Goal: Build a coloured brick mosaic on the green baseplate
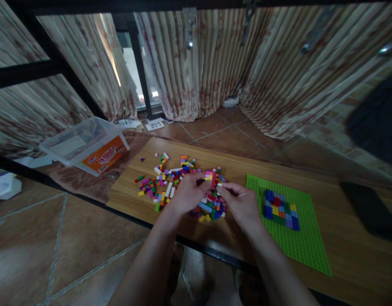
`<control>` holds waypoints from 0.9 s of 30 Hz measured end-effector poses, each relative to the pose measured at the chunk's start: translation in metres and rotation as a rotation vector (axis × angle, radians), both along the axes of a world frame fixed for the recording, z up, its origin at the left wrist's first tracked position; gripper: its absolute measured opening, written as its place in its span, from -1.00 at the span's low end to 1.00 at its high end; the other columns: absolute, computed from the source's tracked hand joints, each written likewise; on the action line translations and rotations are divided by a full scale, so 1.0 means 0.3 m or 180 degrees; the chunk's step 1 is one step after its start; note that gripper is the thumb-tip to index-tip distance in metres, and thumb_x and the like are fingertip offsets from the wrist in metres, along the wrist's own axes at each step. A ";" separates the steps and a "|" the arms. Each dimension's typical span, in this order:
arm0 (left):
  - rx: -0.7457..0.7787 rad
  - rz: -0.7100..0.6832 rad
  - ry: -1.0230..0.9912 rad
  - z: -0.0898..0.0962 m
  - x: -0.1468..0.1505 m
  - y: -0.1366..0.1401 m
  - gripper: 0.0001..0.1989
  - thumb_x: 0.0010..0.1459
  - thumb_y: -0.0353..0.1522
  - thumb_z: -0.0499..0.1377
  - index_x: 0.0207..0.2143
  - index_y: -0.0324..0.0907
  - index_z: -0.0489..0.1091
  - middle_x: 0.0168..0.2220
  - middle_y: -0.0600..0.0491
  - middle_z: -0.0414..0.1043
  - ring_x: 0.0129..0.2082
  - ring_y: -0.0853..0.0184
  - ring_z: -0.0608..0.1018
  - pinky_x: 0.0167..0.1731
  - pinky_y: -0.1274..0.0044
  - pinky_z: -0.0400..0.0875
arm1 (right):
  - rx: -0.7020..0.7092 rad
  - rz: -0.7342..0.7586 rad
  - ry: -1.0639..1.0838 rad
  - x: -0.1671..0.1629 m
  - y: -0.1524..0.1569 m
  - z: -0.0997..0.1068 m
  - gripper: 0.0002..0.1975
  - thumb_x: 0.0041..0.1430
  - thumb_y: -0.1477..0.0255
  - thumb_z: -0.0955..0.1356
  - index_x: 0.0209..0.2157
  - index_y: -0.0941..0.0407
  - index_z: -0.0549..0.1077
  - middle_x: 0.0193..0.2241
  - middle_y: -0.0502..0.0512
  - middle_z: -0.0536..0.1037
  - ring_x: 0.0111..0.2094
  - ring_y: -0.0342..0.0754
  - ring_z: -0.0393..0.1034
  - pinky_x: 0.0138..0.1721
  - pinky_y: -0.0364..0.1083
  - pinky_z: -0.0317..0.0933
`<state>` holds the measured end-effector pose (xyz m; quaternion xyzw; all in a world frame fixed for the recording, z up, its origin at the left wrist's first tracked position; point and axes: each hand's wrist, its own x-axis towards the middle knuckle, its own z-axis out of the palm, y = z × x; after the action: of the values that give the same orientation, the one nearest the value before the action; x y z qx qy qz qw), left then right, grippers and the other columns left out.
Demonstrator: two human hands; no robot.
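My left hand (191,191) is closed around a small group of joined toy bricks (211,177), pink, yellow and red, held above a loose pile. Close by on the right, my right hand (239,199) pinches a small white brick (219,185) between thumb and forefinger. Below both hands spreads the pile of loose bricks (169,189) in many colours. To the right lies a green baseplate (311,238), with a block of multicoloured bricks (280,210) standing on it.
The wooden board (129,191) carries bricks and baseplate. A clear plastic box (84,140) with an orange label stands at the left. A dark flat object (370,208) lies at the far right. Striped curtains (196,63) hang behind, beyond a tiled floor (211,127).
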<state>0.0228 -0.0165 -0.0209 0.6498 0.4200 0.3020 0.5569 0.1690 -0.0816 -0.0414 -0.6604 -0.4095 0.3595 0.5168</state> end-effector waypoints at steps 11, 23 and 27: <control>-0.0578 -0.0183 -0.0520 0.002 0.035 -0.030 -0.86 0.15 -0.34 0.16 -0.32 -0.23 0.48 -0.47 0.09 0.50 -0.53 0.43 0.53 -0.49 0.61 0.44 | 0.0197 0.0027 0.0546 -0.013 0.002 0.033 -0.66 -0.03 0.14 0.45 -0.36 0.14 0.60 -0.56 0.03 0.59 -0.56 -0.10 0.41 -0.51 -0.13 0.31; 0.0695 0.0178 0.0178 -0.004 0.062 -0.061 -0.86 0.09 -0.41 0.18 -0.39 -0.18 0.56 -0.53 0.08 0.52 -0.53 0.36 0.49 -0.50 0.58 0.40 | 0.0149 -0.0239 0.0182 -0.024 -0.007 0.026 -0.76 0.00 0.24 0.40 -0.42 0.12 0.60 -0.54 0.04 0.61 -0.56 -0.05 0.44 -0.52 -0.11 0.29; 0.0706 0.0184 0.0478 -0.002 0.066 -0.067 -0.81 0.11 -0.43 0.13 -0.32 -0.18 0.56 -0.49 0.06 0.53 -0.48 0.35 0.51 -0.48 0.59 0.38 | 0.0116 -0.0304 -0.0069 -0.025 -0.004 0.020 -0.76 0.00 0.24 0.40 -0.42 0.12 0.60 -0.51 0.07 0.62 -0.51 -0.01 0.47 -0.49 -0.09 0.30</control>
<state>0.0424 -0.0366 -0.0214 0.7157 0.4432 0.3130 0.4397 0.1617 -0.0830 -0.0354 -0.6734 -0.3895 0.3197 0.5409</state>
